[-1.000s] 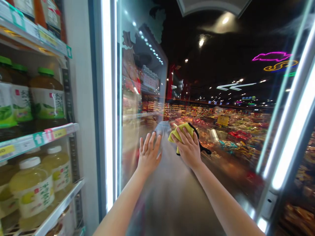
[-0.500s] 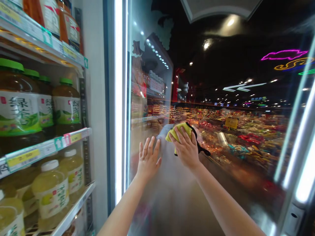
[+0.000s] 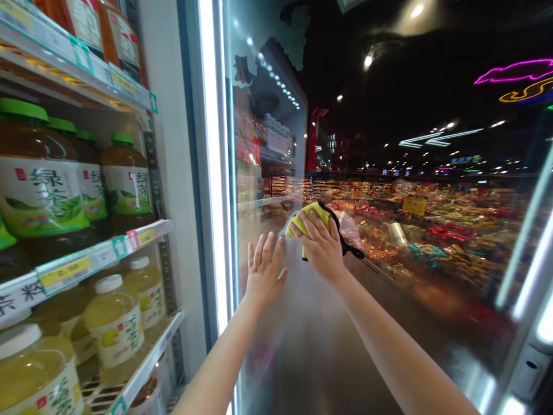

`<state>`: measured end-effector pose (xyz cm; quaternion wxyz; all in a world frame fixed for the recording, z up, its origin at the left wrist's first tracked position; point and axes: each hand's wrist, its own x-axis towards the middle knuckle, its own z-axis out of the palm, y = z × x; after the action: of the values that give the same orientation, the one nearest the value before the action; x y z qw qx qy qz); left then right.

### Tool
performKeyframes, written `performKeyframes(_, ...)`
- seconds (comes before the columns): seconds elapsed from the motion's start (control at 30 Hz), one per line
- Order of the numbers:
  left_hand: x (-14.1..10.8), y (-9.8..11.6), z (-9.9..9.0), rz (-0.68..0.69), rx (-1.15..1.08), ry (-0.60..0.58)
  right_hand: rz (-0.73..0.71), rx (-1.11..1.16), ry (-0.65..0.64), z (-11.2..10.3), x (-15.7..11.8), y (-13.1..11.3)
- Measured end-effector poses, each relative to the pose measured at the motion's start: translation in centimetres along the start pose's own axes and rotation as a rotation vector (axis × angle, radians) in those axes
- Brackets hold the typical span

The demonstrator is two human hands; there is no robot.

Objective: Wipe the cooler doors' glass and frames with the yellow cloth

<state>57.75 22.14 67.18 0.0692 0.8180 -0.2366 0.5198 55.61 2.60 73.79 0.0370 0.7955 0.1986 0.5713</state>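
Observation:
A yellow cleaning cloth with black edging lies against the glass door, pressed there by my right hand. Its fingers lie over the front of the cloth, and a black strap end hangs out to the right. Left of it, my left hand is held up at the glass, fingers spread and holding nothing. Whether its palm touches the pane I cannot tell. A hazy, fogged patch runs down the glass between and below both hands.
On the left, fridge shelves hold green-capped tea bottles and white-capped pale yellow bottles. A bright vertical light strip runs beside the door. Through the glass show heaped goods and neon signs. A metal door frame stands right.
My right hand and the cloth have shifted slightly up and left on the glass. My left hand stays open beside it. The whole view has tilted and moved a little.

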Motion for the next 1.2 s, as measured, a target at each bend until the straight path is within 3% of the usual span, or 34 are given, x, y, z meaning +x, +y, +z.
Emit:
performKeyframes(0.07, -0.3, -0.6, -0.1, -0.017, 0.012, 0.006, -0.085, 0.014, -0.039, -0.6, -2.2, 0.9)
performKeyframes(0.17, -0.8, -1.9, -0.2, -0.041, 0.038, 0.012, -0.064, 0.021, 0.014, -1.2, -3.8, 2.7)
performKeyframes(0.27, -1.1, -3.0, -0.5, -0.078, 0.057, 0.022, 0.101, 0.007, 0.153, -0.3, -1.9, 2.2)
performKeyframes(0.37, -1.4, -3.8, -0.8, -0.123, 0.065, 0.016, 0.243, -0.017, 0.187, 1.5, 1.0, -1.0)
performKeyframes(0.43, -1.6, -4.0, -0.8, -0.135, 0.068, 0.003, 0.195, -0.007, 0.141, 2.5, 1.6, -3.3)
performKeyframes(0.5, -1.9, -4.2, -0.9, -0.129, 0.072, -0.009, 0.056, 0.029, 0.076, 2.9, 0.8, -4.6)
performKeyframes(0.57, -2.3, -4.5, -1.0, -0.111, 0.075, -0.018, -0.081, 0.072, 0.018, 2.7, -0.7, -4.4)
performKeyframes(0.63, -2.7, -4.9, -1.1, -0.096, 0.076, -0.027, -0.128, 0.095, 0.003, 2.1, -1.7, -3.3)
performKeyframes(0.73, -3.1, -5.5, -1.3, -0.104, 0.084, -0.033, -0.003, 0.089, 0.102, 2.0, -0.6, -2.2)
performKeyframes(0.87, -3.2, -5.8, -1.6, -0.131, 0.102, -0.038, 0.177, 0.05, 0.195, 3.8, 3.4, -4.8)
performKeyframes(1.0, -3.5, -5.6, -1.9, -0.15, 0.11, -0.06, -0.041, 0.09, 0.093, 5.2, 3.7, -7.7)
performKeyframes(1.1, -4.0, -5.7, -2.3, -0.152, 0.104, -0.082, -0.24, 0.14, 0.031, 4.5, 1.9, -6.9)
performKeyframes(1.2, -4.4, -6.1, -2.9, -0.157, 0.11, -0.085, -0.205, 0.141, 0.032, 3.7, 2.0, -5.5)
